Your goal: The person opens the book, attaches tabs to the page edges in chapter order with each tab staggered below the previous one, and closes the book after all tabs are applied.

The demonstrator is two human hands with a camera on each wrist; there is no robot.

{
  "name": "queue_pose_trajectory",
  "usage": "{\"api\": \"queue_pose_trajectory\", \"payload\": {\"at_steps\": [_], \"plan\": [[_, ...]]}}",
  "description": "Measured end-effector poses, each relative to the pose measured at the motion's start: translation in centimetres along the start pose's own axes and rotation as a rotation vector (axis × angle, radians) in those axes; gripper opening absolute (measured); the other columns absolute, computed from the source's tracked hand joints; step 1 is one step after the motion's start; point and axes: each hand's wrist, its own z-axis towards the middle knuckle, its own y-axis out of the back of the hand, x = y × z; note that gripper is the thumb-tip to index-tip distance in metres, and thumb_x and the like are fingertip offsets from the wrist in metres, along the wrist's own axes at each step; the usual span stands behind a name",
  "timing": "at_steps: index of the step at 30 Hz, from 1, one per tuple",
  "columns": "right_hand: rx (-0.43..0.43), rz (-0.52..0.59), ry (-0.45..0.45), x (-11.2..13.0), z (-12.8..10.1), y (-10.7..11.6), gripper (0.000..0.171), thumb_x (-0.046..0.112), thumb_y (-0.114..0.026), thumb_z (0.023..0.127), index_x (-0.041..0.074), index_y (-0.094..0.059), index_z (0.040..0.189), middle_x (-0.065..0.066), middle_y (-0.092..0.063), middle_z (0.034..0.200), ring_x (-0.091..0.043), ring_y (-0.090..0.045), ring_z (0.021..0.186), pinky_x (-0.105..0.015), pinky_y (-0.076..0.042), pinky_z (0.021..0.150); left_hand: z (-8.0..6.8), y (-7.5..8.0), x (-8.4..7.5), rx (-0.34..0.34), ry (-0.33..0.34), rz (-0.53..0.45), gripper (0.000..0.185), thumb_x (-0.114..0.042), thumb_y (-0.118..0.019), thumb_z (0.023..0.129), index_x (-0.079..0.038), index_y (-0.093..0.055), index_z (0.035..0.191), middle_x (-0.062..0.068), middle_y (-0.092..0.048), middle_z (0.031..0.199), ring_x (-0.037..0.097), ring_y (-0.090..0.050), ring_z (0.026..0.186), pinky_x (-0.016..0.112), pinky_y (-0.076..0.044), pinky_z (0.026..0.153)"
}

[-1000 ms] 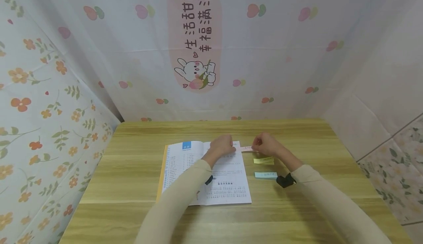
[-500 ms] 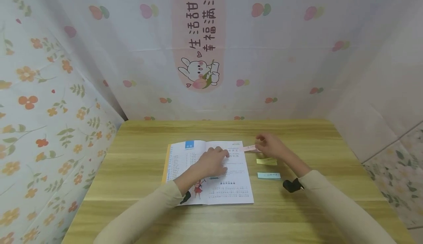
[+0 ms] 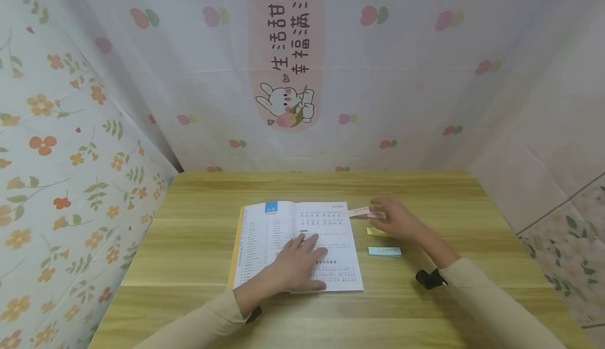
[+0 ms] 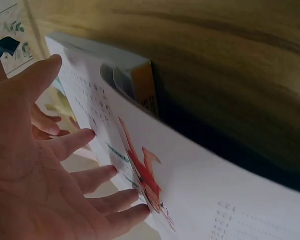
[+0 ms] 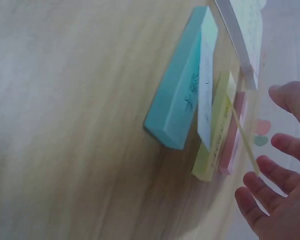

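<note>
An open book (image 3: 326,260) with printed pages lies on the table. My left hand (image 3: 299,266) rests on it with the fingers spread, near the fold and lower right page. A pink sticky tab (image 3: 357,211) sticks out past the right page's edge. Just right of that tab, my right hand (image 3: 402,222) hovers with loosely extended fingers, nothing held between them. Near its fingertips are the pink sticky note pad (image 5: 233,140) and the yellow sticky note pad (image 5: 213,135). The blue sticky note pad (image 3: 384,251) lies closer to me, its top sheet lifted in the right wrist view.
A wooden table (image 3: 189,265) carries everything. Behind it hangs a white printed curtain (image 3: 402,76), and a floral cloth (image 3: 71,181) borders the left side.
My left hand has come down from the page's upper right and flattened onto the book. The right hand has shifted slightly right, away from the pink tab, and its fingers have loosened.
</note>
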Motion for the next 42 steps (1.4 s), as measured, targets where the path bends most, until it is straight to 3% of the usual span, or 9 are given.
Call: {"api": "queue_pose_trajectory", "payload": {"at_steps": [8,17,23,30,42], "plan": [[0.059,-0.107,-0.077,0.2,-1.5,-0.2,0.062,0.029,-0.076,0.093,-0.006,-0.054,0.139,-0.031,-0.049,0.141,-0.052,-0.045,0.129,-0.066,-0.036,0.104,-0.3,-0.4,-0.9,0.043,0.003,0.04,0.094,-0.066,-0.078,0.077,-0.025,-0.044,0.154,0.013,-0.028,0.163,0.047,-0.027,0.145,0.062,-0.027,0.112],[0.083,-0.13,-0.128,0.2,-3.1,-0.3,0.075,0.044,-0.075,0.091,-0.001,-0.05,0.145,-0.031,-0.04,0.15,-0.052,-0.039,0.135,-0.069,-0.032,0.105,-0.2,-0.8,-1.0,0.027,0.017,0.025,0.092,-0.061,-0.081,0.077,-0.027,-0.045,0.154,0.014,-0.028,0.163,0.05,-0.027,0.143,0.064,-0.028,0.11],[0.075,-0.175,-0.114,-0.5,-4.0,-0.5,0.078,0.053,-0.07,0.093,-0.001,-0.05,0.145,-0.03,-0.043,0.149,-0.052,-0.041,0.134,-0.067,-0.033,0.105,-0.3,-0.8,-0.9,0.014,0.012,0.023,0.09,-0.061,-0.081,0.077,-0.025,-0.047,0.152,0.012,-0.03,0.162,0.05,-0.029,0.143,0.064,-0.03,0.11],[0.055,-0.187,-0.114,-0.4,-5.1,-0.7,0.075,0.055,-0.067,0.094,0.0,-0.052,0.144,-0.028,-0.045,0.147,-0.051,-0.043,0.132,-0.067,-0.036,0.103,-0.7,-0.7,-1.0,-0.028,-0.013,0.061,0.092,-0.064,-0.081,0.075,-0.024,-0.048,0.151,0.013,-0.033,0.161,0.052,-0.032,0.14,0.064,-0.032,0.109],[0.042,-0.183,-0.088,-0.6,-5.8,-0.8,0.07,0.048,-0.07,0.095,0.0,-0.052,0.143,-0.027,-0.048,0.145,-0.049,-0.045,0.131,-0.065,-0.037,0.103,-0.8,-0.9,-1.2,-0.037,0.004,0.114,0.094,-0.065,-0.081,0.074,-0.025,-0.046,0.152,0.012,-0.033,0.161,0.047,-0.032,0.142,0.062,-0.032,0.109]]}}
